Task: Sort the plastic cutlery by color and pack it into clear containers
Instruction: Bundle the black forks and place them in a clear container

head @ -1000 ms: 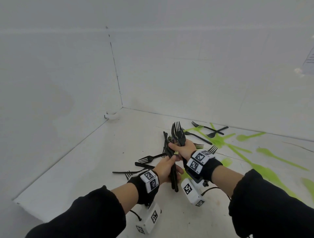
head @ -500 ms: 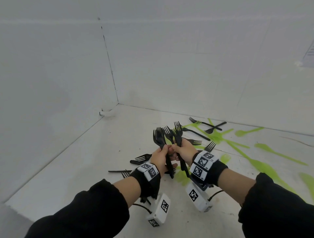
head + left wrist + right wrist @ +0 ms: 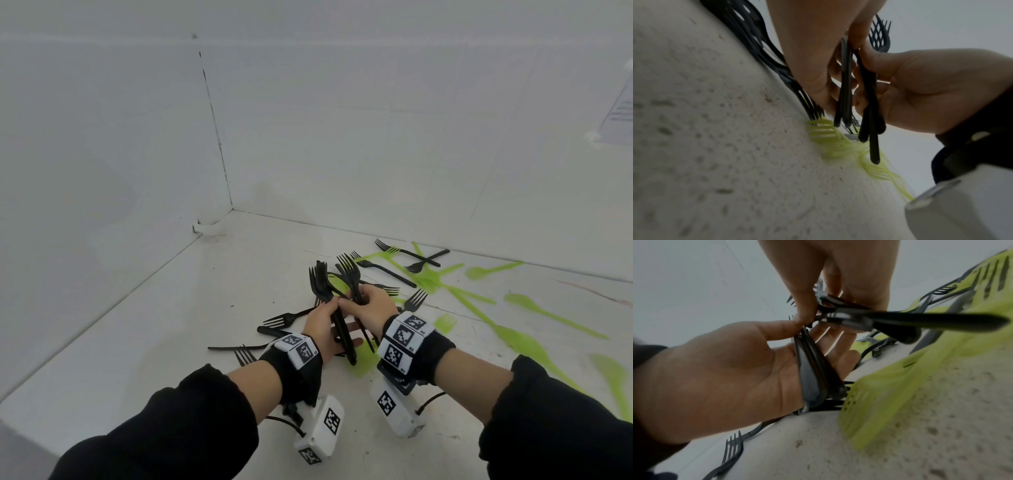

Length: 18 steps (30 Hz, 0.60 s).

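Observation:
My left hand point(image 3: 332, 310) pinches a bundle of black forks point(image 3: 320, 284), tines up, with the handles running down across its palm point(image 3: 813, 369). Beside it, touching thumb to thumb, my right hand point(image 3: 361, 301) grips a second bunch of black forks point(image 3: 349, 270), whose handles point(image 3: 920, 321) stick out below the fist. Both hands hover just above the white table point(image 3: 154, 335). Loose black forks point(image 3: 282, 320) lie left of the hands, and others point(image 3: 390, 270) lie behind them. Green cutlery point(image 3: 544, 315) is spread over the right side.
White walls close the table on the left and at the back, meeting in a corner point(image 3: 231, 209). A green fork point(image 3: 824, 131) lies directly under the held handles. More green pieces point(image 3: 613, 377) reach the right edge of view. Bare table lies at the near left.
One second ago both hands held a single bunch. It now stands split into two bunches, one per hand, which have come close together and slightly lower.

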{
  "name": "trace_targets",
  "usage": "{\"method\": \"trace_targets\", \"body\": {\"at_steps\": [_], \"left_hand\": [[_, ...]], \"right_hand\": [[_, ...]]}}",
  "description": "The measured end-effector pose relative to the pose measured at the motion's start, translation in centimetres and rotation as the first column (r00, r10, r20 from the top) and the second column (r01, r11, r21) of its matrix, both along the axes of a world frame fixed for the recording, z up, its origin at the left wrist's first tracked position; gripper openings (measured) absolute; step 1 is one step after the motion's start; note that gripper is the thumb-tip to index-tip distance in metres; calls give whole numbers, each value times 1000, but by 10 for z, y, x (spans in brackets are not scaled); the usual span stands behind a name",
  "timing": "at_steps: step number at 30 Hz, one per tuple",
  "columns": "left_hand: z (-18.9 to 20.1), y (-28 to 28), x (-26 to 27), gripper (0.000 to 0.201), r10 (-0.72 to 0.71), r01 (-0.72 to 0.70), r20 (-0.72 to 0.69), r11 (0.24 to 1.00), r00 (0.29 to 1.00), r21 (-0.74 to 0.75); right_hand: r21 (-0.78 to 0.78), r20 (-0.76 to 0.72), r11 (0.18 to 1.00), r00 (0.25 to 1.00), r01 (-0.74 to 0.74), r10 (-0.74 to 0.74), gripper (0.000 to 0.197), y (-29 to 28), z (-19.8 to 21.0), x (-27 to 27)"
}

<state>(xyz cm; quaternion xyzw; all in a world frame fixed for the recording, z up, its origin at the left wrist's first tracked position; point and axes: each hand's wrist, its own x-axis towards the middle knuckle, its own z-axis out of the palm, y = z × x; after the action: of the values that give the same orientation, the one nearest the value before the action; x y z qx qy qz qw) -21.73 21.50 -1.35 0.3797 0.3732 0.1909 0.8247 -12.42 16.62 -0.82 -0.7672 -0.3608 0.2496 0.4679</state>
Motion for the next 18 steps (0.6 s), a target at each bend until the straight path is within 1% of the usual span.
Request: {"method": "trace_targets", "body": {"at_steps": [3,5,8,11,12,14,16,18], "left_hand": [[-1,-1,4,33,12,-12,-4,1000,1000,29],[-1,-2,6,29,25,-24,-15,999,1000,48],[-2,-4,7,17,48,-47,-23,997,999,60],[-4,-5,8,16,83,-82,-25,996,996,43],[-5,-5,8,16,88,-87,-24,996,996,36],[-7,-4,9,20,73,-72,-28,996,997,47],[-7,-4,9,25,53,-52,-27,997,998,62],[-4,-4,7,27,30,-29,-18,998,999,47]], "right_hand": [[5,-55,997,995,-83,83,2,-4,1,1],[1,-41,994,993,-111,111,6,-8,1,1],[-18,-20,999,999,-43,42,13,-9,-2,1],[-19,-28,999,999,42,-43,13,-8,-4,3],[-14,-30,998,997,64,-65,17,-8,-5,3],[-34,-16,995,995,98,-99,32,-6,-4,5],[-70,21,993,995,99,-98,34,-6,-1,6],[-92,25,993,997,75,-73,37,-5,1,7]]}}
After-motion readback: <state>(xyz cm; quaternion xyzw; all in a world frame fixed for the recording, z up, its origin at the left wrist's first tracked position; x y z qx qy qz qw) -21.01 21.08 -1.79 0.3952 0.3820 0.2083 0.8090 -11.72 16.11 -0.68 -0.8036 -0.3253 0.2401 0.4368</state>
